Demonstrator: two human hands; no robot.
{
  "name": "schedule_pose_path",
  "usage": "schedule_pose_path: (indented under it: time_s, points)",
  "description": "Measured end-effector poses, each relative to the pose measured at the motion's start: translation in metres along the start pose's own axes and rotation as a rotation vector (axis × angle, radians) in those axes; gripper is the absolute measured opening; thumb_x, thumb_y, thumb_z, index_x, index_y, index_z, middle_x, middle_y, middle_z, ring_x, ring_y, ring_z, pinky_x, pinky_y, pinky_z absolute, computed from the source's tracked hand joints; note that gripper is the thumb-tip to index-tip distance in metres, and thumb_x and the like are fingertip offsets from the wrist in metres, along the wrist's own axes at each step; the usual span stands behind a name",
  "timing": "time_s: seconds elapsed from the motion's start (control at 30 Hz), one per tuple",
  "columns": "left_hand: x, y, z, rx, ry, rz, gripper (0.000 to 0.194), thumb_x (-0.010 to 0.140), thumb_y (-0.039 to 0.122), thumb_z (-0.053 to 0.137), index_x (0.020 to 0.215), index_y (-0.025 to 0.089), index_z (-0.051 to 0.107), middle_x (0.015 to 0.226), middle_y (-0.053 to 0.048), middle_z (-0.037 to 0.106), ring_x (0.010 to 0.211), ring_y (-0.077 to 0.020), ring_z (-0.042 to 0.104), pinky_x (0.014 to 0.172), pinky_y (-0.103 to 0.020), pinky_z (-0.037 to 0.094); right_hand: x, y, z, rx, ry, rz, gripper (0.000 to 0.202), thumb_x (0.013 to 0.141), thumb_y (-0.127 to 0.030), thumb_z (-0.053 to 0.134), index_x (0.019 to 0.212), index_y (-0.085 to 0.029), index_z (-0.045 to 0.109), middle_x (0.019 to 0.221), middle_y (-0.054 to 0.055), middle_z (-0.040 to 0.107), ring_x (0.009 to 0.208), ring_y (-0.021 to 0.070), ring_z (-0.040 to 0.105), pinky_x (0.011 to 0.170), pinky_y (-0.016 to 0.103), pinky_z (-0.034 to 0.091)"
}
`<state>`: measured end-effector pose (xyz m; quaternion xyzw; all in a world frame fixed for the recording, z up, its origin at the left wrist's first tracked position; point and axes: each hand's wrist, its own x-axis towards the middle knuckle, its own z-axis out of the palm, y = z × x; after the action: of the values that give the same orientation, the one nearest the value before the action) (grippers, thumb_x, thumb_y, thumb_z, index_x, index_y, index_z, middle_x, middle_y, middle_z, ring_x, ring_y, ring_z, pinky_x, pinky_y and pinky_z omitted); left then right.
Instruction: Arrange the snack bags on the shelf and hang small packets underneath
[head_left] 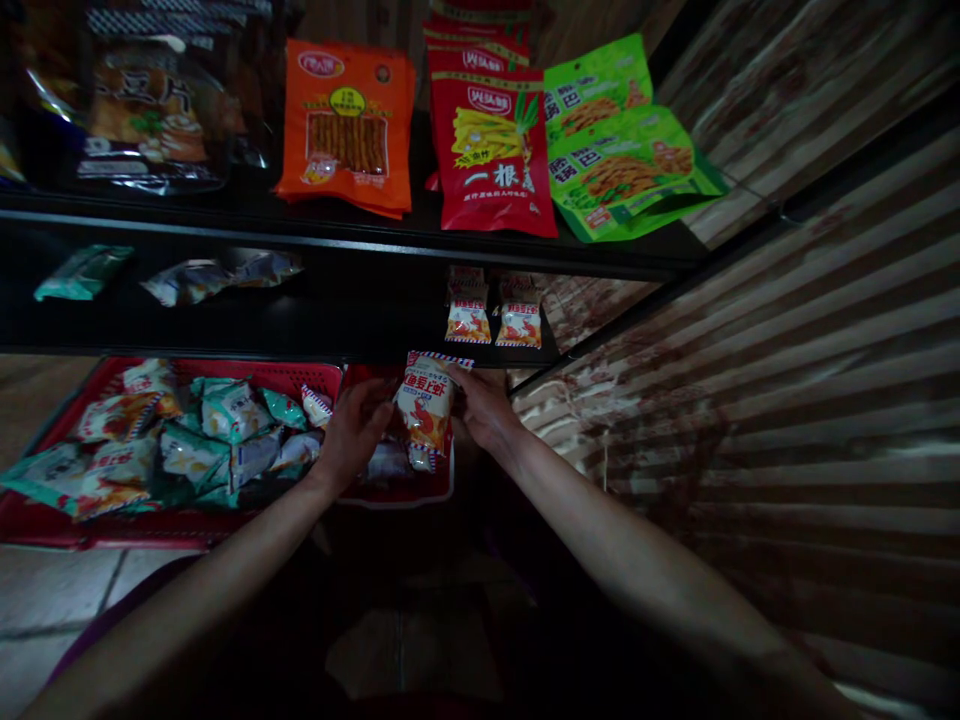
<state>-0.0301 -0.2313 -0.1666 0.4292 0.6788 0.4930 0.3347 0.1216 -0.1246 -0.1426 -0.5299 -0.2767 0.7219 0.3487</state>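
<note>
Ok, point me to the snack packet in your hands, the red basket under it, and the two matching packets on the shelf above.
snack packet (426,405), head view, middle of its printed front.
red basket (409,495), head view, its near rim.
two matching packets (469,322), head view, front of the left one.

Snack packet (425,405) above basket (405,492), below shelf (337,240).

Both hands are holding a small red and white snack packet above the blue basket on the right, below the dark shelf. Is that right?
Not quite: the head view shows the basket is red, not blue. The left hand and right hand do hold the small red and white snack packet above it, below the dark shelf.
</note>
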Motion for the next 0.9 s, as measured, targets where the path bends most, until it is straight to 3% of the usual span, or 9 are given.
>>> schedule_pose_path:
  time_s: [0.13, 0.2, 0.33, 0.47, 0.6, 0.7, 0.73, 0.8, 0.9]
  points:
    - [-0.001, 0.016, -0.001, 0.197, 0.002, 0.231, 0.03, 0.086, 0.036, 0.051, 0.108, 0.019, 0.062, 0.116, -0.011, 0.058, 0.111, -0.0221, 0.054, 0.1, -0.04, 0.042, 0.003, 0.003, 0.004, -0.043, 0.007, -0.127, 0.023, 0.066, -0.032, 0.076, 0.081, -0.018, 0.065, 0.075, -0.001, 0.071, 0.062, 0.0118, 0.063, 0.061, 0.025, 0.05]
    - [-0.003, 0.02, 0.002, 0.204, -0.061, 0.247, 0.034, 0.086, 0.038, 0.052, 0.113, 0.02, 0.06, 0.119, -0.01, 0.057, 0.113, -0.0221, 0.053, 0.101, -0.04, 0.04, 0.003, 0.007, 0.007, -0.085, 0.016, -0.183, 0.031, 0.062, -0.039, 0.077, 0.081, -0.018, 0.064, 0.074, 0.0, 0.07, 0.061, 0.012, 0.062, 0.06, 0.025, 0.05]
    - [-0.007, 0.015, 0.01, 0.049, -0.125, 0.071, 0.055, 0.078, 0.043, 0.063, 0.127, 0.019, 0.05, 0.13, -0.013, 0.052, 0.12, -0.0261, 0.049, 0.103, -0.043, 0.038, -0.004, 0.011, 0.013, -0.272, -0.103, -0.318, 0.035, 0.07, -0.051, 0.069, 0.086, -0.02, 0.066, 0.083, 0.002, 0.071, 0.074, 0.015, 0.065, 0.069, 0.028, 0.051]
    - [-0.006, 0.019, 0.014, -0.394, -0.159, -0.178, 0.071, 0.071, 0.039, 0.072, 0.133, 0.021, 0.041, 0.134, -0.013, 0.052, 0.121, -0.0273, 0.05, 0.1, -0.042, 0.041, -0.02, 0.006, 0.02, -0.425, -0.276, -0.42, 0.044, 0.08, -0.054, 0.057, 0.113, -0.026, 0.063, 0.114, 0.004, 0.067, 0.103, 0.0184, 0.062, 0.09, 0.034, 0.049]
    - [-0.001, 0.027, 0.009, -0.806, -0.133, -0.447, 0.06, 0.068, 0.029, 0.074, 0.123, 0.023, 0.049, 0.116, -0.009, 0.064, 0.102, -0.0241, 0.062, 0.086, -0.037, 0.05, -0.028, 0.004, 0.022, -0.428, -0.394, -0.429, 0.051, 0.081, -0.055, 0.057, 0.124, -0.028, 0.055, 0.129, 0.007, 0.059, 0.115, 0.0208, 0.057, 0.096, 0.038, 0.046]
    - [0.006, 0.026, 0.002, -1.025, -0.094, -0.615, 0.042, 0.07, 0.022, 0.068, 0.11, 0.02, 0.059, 0.103, -0.007, 0.068, 0.093, -0.0226, 0.065, 0.082, -0.036, 0.052, -0.027, 0.011, 0.019, -0.368, -0.259, -0.51, 0.05, 0.075, -0.052, 0.065, 0.116, -0.025, 0.058, 0.128, 0.008, 0.059, 0.121, 0.0205, 0.052, 0.103, 0.039, 0.04]
    - [0.008, 0.025, 0.0, -1.07, -0.073, -0.655, 0.037, 0.07, 0.021, 0.066, 0.107, 0.019, 0.061, 0.1, -0.007, 0.069, 0.092, -0.0225, 0.065, 0.082, -0.035, 0.052, -0.026, 0.014, 0.018, -0.332, -0.188, -0.483, 0.049, 0.073, -0.051, 0.068, 0.114, -0.025, 0.058, 0.126, 0.007, 0.06, 0.12, 0.0203, 0.053, 0.103, 0.039, 0.04]
    - [0.011, 0.023, -0.002, -1.107, -0.023, -0.697, 0.03, 0.071, 0.02, 0.064, 0.102, 0.017, 0.063, 0.096, -0.007, 0.069, 0.091, -0.0222, 0.065, 0.081, -0.034, 0.052, -0.026, 0.02, 0.015, -0.257, -0.141, -0.273, 0.046, 0.068, -0.049, 0.072, 0.106, -0.025, 0.06, 0.118, 0.006, 0.063, 0.11, 0.0204, 0.059, 0.098, 0.04, 0.044]
    - [0.011, 0.021, -0.002, -1.102, -0.019, -0.661, 0.028, 0.072, 0.019, 0.064, 0.099, 0.019, 0.064, 0.094, -0.004, 0.07, 0.089, -0.0201, 0.065, 0.081, -0.032, 0.052, -0.03, 0.027, 0.011, -0.103, -0.24, 0.131, 0.036, 0.064, -0.041, 0.078, 0.091, -0.022, 0.064, 0.1, 0.003, 0.069, 0.088, 0.018, 0.065, 0.086, 0.038, 0.051]
